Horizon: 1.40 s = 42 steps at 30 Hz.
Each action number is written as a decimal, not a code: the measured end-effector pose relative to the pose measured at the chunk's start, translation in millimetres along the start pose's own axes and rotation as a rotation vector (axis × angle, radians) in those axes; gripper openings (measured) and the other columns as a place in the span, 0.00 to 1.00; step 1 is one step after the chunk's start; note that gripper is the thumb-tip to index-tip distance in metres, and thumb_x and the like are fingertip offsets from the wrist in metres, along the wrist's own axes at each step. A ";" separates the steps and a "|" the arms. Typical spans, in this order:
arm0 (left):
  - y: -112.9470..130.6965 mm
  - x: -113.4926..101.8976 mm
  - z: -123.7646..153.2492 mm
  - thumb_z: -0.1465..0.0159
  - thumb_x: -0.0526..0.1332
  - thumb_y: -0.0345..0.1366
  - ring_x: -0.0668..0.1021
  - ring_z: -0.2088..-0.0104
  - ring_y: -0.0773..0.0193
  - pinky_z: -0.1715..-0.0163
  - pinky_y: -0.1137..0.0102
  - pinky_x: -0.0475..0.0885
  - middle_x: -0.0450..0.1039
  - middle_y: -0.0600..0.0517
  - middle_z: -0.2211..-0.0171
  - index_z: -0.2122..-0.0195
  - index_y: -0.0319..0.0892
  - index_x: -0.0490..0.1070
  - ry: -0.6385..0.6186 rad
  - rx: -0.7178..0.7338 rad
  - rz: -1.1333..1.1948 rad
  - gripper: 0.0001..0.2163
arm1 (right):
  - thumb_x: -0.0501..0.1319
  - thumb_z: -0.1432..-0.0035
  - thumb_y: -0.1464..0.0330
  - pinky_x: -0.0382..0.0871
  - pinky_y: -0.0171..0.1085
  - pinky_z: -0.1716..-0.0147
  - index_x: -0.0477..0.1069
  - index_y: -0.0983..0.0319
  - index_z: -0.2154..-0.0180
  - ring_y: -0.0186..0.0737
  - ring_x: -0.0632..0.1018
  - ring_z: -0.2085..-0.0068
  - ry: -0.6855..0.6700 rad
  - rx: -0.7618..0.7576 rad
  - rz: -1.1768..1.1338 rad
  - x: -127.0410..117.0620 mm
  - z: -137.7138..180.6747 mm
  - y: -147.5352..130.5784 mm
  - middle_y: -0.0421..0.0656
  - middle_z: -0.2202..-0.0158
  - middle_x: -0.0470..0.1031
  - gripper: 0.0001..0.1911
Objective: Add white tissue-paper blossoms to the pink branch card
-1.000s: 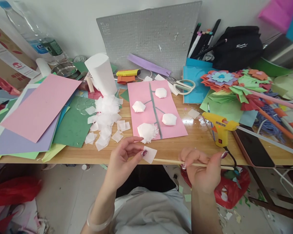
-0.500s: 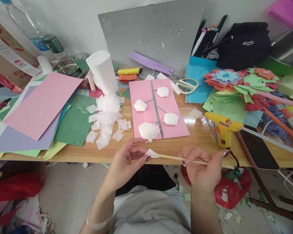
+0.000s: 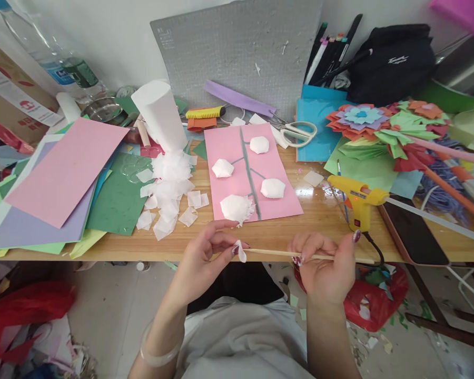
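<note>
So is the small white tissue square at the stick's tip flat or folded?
Folded: the small white tissue square curls around the tip of the thin wooden stick, pinched by the left hand.

My left hand (image 3: 203, 258) pinches a small white tissue square (image 3: 240, 250) between thumb and fingertips; the paper is thin, creased and folded around the tip of a thin wooden stick (image 3: 284, 255). The stick is pale and straight, lying nearly level, running from that tissue rightward through the curled fingers of my right hand (image 3: 326, 263) and out past its far side.
</note>
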<state>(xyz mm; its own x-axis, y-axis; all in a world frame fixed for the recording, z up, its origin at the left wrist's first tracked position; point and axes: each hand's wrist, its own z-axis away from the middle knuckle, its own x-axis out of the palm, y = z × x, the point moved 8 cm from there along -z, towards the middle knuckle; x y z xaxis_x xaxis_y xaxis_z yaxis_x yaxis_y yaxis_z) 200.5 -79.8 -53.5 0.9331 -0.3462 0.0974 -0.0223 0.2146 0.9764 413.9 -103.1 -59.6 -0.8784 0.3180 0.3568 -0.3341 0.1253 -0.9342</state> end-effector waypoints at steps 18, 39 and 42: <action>-0.5 12.3 -3.5 0.34 0.64 0.39 0.81 0.54 0.61 0.49 0.67 0.75 0.82 0.48 0.61 0.48 0.44 0.69 0.031 -0.091 -0.098 0.15 | 0.44 0.35 0.42 0.62 0.39 0.77 0.72 0.58 0.86 0.39 0.69 0.79 0.040 -0.057 0.042 -15.0 3.2 -5.9 0.43 0.87 0.64 0.39; 33.8 -0.4 -31.1 0.37 0.63 0.33 0.77 0.65 0.63 0.59 0.67 0.72 0.80 0.52 0.65 0.55 0.46 0.78 0.420 0.326 -0.908 0.10 | 0.41 0.33 0.44 0.62 0.41 0.74 0.76 0.57 0.79 0.41 0.72 0.73 0.013 -0.139 0.182 -2.2 -3.5 1.3 0.43 0.80 0.71 0.38; 30.5 3.9 -31.6 0.37 0.62 0.32 0.76 0.64 0.61 0.59 0.66 0.71 0.80 0.52 0.65 0.54 0.47 0.77 0.410 0.344 -0.954 0.11 | 0.40 0.33 0.44 0.62 0.41 0.74 0.76 0.56 0.78 0.41 0.72 0.73 -0.019 -0.134 0.222 1.9 -2.1 7.4 0.43 0.79 0.71 0.38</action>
<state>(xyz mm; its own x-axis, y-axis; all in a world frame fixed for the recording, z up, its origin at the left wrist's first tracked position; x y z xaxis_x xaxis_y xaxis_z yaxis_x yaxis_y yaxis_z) 214.8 -45.7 -29.4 0.6668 0.1099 -0.7371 0.7339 -0.2688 0.6239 410.4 -99.6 -65.8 -0.9320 0.3336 0.1417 -0.0854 0.1778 -0.9804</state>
